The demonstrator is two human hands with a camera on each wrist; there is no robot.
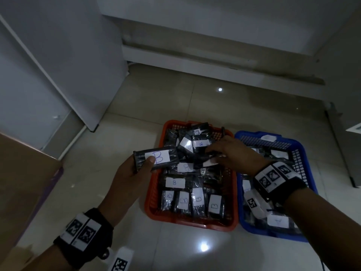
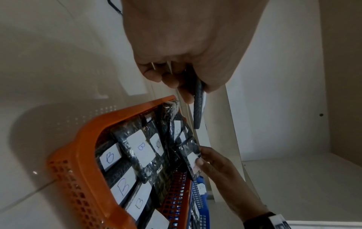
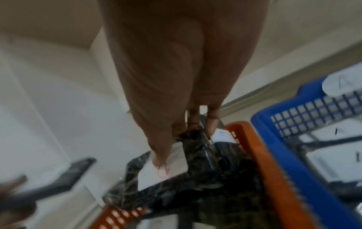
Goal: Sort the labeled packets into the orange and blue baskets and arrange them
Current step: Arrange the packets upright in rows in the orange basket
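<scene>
Head view: left hand grips B packet beside orange basket's left rim; right hand pinches another packet atop loose pile, blue basket alongside. Left wrist view: edge-on hold, may slip. Right wrist view: blurred; could topple neighbours.

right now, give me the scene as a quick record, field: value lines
left hand: holds a B packet above the floor, left of the orange basket
right hand: pinches a packet over the orange basket, its letter hidden
orange basket: near row of B packets in order, far end a loose heap
blue basket: right of the orange one, touching it; one label reads A
floor: pale glossy tile
</scene>
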